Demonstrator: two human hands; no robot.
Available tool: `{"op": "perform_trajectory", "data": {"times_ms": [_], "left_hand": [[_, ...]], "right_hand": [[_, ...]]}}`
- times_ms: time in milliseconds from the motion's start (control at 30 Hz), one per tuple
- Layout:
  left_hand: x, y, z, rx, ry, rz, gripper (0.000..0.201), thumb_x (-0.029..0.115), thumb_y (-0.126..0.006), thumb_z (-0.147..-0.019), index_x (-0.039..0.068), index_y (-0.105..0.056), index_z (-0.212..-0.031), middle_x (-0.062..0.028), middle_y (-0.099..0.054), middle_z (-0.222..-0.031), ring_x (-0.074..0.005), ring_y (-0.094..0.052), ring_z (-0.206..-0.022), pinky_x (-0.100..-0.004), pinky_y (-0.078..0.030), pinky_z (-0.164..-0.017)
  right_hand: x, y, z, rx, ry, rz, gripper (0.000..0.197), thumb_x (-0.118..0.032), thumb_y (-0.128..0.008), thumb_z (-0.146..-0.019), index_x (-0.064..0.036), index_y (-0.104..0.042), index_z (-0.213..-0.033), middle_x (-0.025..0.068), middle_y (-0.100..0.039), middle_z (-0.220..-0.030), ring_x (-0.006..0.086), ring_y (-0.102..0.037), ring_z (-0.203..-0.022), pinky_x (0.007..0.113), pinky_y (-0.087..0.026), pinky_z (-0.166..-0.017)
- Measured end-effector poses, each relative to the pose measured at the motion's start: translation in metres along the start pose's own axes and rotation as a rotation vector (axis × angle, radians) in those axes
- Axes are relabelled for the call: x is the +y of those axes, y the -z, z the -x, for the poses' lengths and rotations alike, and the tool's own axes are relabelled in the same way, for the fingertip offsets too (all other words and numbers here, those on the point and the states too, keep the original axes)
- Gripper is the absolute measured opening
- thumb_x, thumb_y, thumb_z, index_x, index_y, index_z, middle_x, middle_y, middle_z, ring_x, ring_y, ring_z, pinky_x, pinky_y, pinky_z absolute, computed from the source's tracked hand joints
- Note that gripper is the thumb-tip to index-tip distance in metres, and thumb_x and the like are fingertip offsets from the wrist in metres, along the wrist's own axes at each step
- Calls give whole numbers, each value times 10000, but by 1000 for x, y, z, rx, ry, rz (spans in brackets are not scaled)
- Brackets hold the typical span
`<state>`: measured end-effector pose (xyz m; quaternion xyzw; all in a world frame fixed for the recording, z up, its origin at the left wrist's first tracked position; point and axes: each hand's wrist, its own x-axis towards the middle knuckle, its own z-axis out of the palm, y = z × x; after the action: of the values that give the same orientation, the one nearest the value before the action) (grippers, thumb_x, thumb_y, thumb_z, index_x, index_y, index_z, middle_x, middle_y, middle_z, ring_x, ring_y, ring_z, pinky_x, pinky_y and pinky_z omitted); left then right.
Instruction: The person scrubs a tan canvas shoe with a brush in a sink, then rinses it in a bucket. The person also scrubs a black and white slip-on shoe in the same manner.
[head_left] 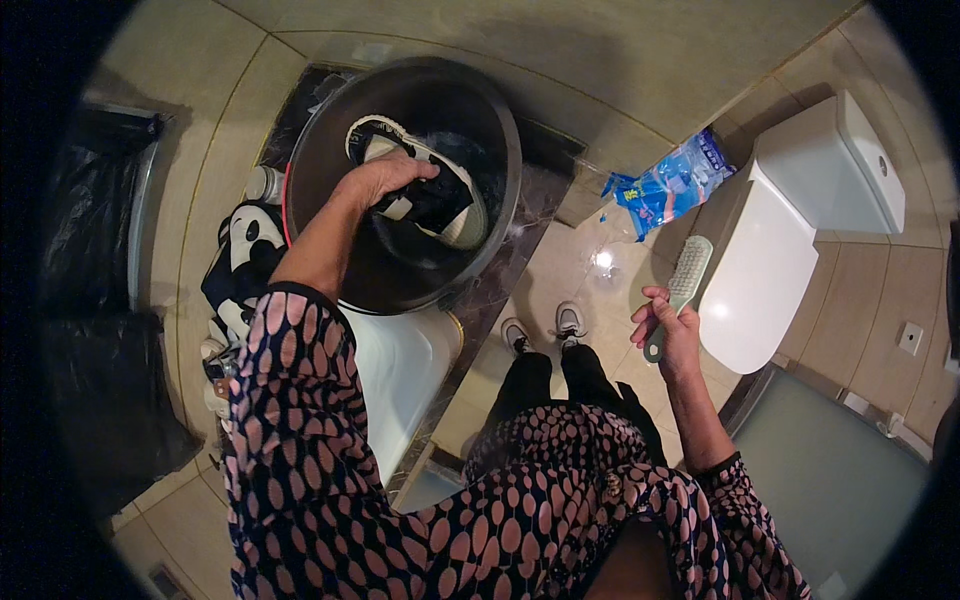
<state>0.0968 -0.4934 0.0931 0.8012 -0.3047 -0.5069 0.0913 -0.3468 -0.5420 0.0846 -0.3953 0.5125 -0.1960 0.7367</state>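
Observation:
A black sneaker with a white sole (464, 226) lies tilted inside a large dark round tub (330, 215). My left hand (385, 178) reaches over the tub's near rim and grips the shoe around its upper; the palm hides part of it. Low in the tub, a wet sheen shows beside the shoe. Away to the right, outside the tub, my right hand (675, 338) is closed around the handle of a scrub brush (690, 268). Its pale bristles face up, apart from the shoe.
A white toilet (765, 285) stands to the right, with a blue plastic packet (672, 185) beside it. A dark marble ledge (540, 205) borders the tub. Below sits a white basin (400, 365). Black-and-white cloth (252, 245) lies left of the tub.

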Motion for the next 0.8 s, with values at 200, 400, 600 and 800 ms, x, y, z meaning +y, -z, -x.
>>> {"op": "perform_trajectory", "data": {"times_ms": [200,400,600,800], "left_hand": [[0,-11,-18,123,-33,-341,695,557,-493,-826,-109,-553,-1017,-263,-583,-995,-355,-569,-921,-401,-437,-815],[-22,-40,-44,302,-195,-250,555,449,-513,-851,-76,-574,-1020,-299,-591,-946,-441,-548,-950,-434,-436,-812],[-19,-42,-54,316,-417,-491,293,264,-479,-874,21,-602,-984,-238,-579,-691,-423,-565,-671,-463,-454,-621],[-38,-49,-65,492,-304,-586,391,338,-491,-878,-32,-616,-877,-238,-591,-727,-411,-576,-725,-463,-454,-647]], "right_hand": [[21,-4,2,-3,-108,-48,241,-143,-423,-928,28,-508,-1075,95,-592,-693,161,-551,-466,255,-426,-413],[19,-11,1,-10,-166,-65,227,-137,-425,-923,27,-507,-1057,91,-590,-687,157,-547,-469,255,-432,-414],[17,-1,-9,30,-151,-58,228,-148,-418,-924,13,-511,-1055,100,-594,-686,165,-555,-471,259,-434,-411],[13,-1,-12,5,-135,-82,230,-151,-418,-925,15,-512,-1053,96,-593,-692,162,-554,-474,257,-424,-419]]}}
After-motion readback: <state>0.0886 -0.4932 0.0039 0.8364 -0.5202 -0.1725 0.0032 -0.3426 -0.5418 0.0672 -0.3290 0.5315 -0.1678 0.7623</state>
